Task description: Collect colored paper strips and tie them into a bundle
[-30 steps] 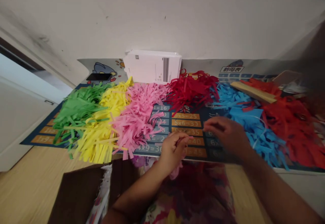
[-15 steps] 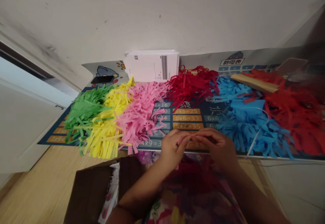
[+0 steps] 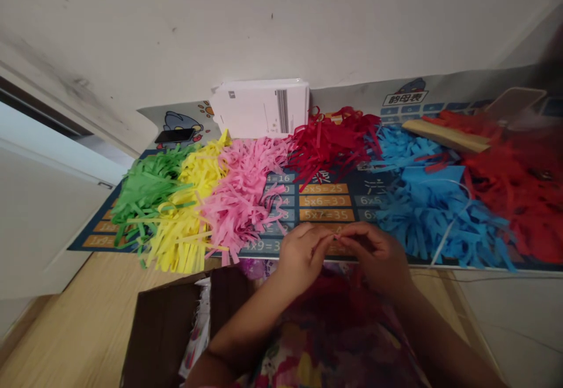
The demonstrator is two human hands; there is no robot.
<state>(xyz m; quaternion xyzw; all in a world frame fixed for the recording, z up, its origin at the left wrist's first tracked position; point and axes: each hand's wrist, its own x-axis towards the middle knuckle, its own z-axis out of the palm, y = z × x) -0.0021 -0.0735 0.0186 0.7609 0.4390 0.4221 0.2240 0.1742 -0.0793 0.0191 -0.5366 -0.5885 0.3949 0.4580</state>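
Observation:
At the table's front edge, my left hand (image 3: 303, 253) and my right hand (image 3: 376, 253) meet fingertip to fingertip. Both are closed in a pinch. A tiny pinkish bit shows between the fingertips, too small to name. To the left of my hands lie fringed paper bunches: pink (image 3: 246, 189), yellow (image 3: 185, 224) and green (image 3: 147, 186). Beyond them is a dark red fringed bunch (image 3: 332, 142). On the right are blue fringed paper (image 3: 444, 218) with a thin white cord (image 3: 448, 230) across it, and red fringed paper (image 3: 523, 183).
A printed multiplication mat (image 3: 325, 200) covers the table. Against the wall stands a white box (image 3: 253, 109) with a barcode. A dark phone (image 3: 175, 136) lies at the back left, and a wooden strip (image 3: 444, 135) rests at right. Below the table is an open cardboard box (image 3: 162, 329).
The view has shifted slightly. My hands remain pinched together at the table edge, and the pink piece seen in my left hand earlier is now mostly hidden.

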